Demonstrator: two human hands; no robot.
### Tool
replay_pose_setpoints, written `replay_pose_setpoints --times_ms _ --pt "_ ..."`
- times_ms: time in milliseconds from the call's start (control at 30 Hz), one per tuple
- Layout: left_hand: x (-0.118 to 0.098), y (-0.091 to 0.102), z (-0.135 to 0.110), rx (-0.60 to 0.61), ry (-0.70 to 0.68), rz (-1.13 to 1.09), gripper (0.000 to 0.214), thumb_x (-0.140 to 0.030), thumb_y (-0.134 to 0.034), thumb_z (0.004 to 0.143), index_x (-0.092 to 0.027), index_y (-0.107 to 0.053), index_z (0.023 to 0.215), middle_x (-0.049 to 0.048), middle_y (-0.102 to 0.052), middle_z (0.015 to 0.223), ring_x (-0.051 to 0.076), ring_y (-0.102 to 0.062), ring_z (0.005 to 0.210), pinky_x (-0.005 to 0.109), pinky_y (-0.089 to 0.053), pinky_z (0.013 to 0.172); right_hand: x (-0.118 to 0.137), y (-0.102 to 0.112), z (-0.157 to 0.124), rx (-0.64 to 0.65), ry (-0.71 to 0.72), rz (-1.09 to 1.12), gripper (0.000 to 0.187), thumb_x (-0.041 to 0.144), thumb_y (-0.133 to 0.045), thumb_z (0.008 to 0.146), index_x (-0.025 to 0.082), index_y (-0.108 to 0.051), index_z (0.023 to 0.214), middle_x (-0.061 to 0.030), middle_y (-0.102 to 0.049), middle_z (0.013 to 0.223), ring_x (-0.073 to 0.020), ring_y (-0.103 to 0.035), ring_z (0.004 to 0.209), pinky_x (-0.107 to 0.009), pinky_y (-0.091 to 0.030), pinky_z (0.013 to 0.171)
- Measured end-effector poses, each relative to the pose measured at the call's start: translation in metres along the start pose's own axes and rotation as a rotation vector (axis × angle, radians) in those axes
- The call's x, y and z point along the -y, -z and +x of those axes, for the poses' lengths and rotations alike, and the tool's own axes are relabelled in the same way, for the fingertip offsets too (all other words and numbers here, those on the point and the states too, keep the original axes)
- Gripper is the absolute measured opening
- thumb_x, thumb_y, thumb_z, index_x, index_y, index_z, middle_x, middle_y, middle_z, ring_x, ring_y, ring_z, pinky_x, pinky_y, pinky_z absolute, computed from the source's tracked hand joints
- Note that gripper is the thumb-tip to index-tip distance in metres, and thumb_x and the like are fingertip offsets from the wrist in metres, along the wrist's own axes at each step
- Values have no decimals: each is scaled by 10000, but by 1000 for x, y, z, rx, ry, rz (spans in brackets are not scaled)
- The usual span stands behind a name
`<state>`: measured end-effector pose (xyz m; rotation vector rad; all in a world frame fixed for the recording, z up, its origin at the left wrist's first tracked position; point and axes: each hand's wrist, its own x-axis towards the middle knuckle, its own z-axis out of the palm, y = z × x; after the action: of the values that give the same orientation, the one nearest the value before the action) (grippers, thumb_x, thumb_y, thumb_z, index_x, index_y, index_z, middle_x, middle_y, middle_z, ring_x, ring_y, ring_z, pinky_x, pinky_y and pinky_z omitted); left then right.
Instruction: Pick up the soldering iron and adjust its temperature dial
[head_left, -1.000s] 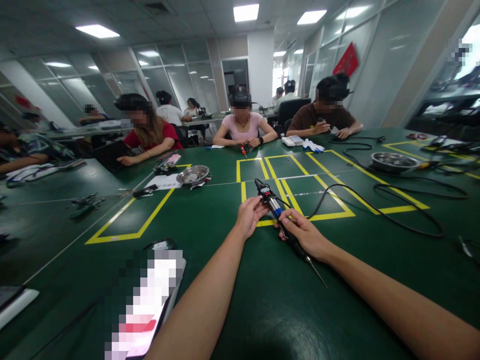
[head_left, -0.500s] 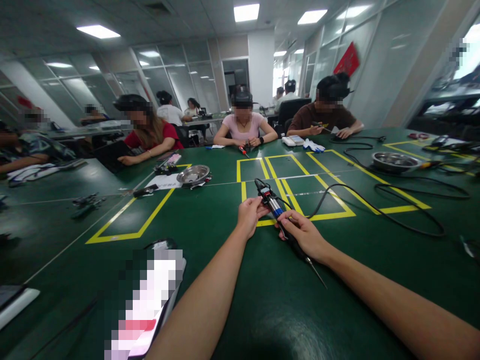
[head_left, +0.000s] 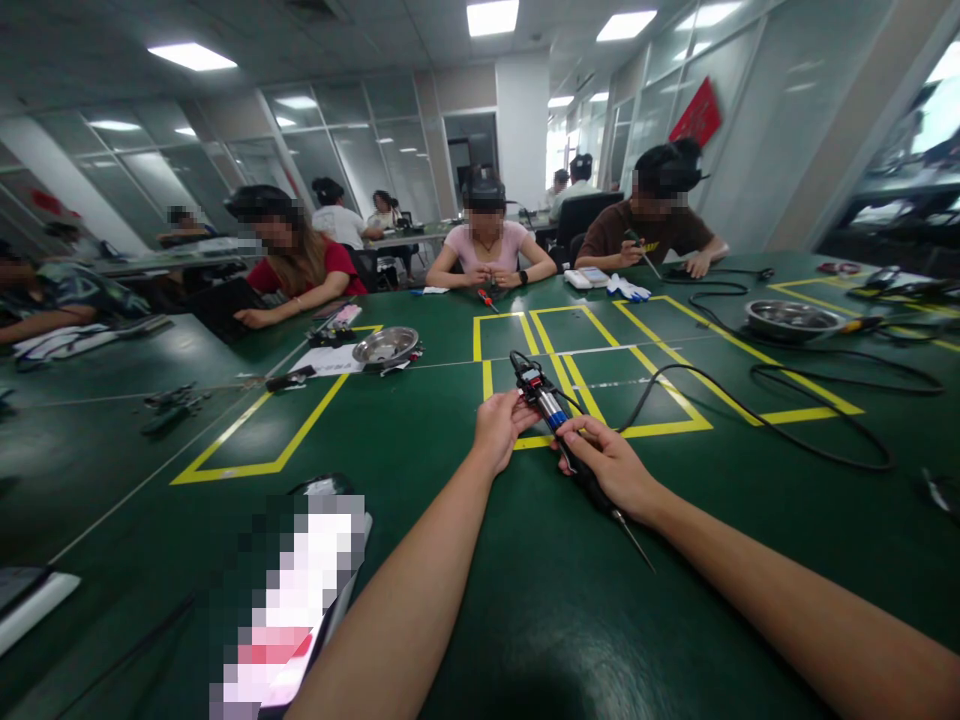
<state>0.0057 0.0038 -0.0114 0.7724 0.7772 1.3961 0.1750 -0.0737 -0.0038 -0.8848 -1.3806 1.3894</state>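
Note:
A corded electric screwdriver (head_left: 550,408), black with a blue band and a red part near its cable end, lies slanted over the green table (head_left: 465,560). My right hand (head_left: 611,468) is wrapped round its lower body, and the metal bit (head_left: 634,540) sticks out below the hand toward me. My left hand (head_left: 499,428) pinches the upper part of the tool near the red piece. Its black cable (head_left: 750,420) loops away to the right across yellow tape lines (head_left: 660,430).
A phone (head_left: 289,610) lies near my left forearm. Two metal bowls (head_left: 386,348) (head_left: 791,320) stand on the table, with small tools and papers at the left. Several people sit working along the far edge. A white-edged object (head_left: 30,600) is at the near left.
The view has shifted slightly. Both hands keep the same hold on the screwdriver. The person at the far right has raised a tool.

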Motion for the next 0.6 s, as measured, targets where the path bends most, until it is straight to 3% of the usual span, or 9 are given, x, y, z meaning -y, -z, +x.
replay_pose_setpoints --times_ms 600 --pt "-3 -4 -2 4 28 -2 177 -270 -624 862 -131 -516 881 147 -713 854 234 -719 790 464 -550 848 4 -2 -1 -20 -6 -8 326 502 -639 844 228 -578 1010 -14 -637 896 -128 -618 692 -291 -504 686"
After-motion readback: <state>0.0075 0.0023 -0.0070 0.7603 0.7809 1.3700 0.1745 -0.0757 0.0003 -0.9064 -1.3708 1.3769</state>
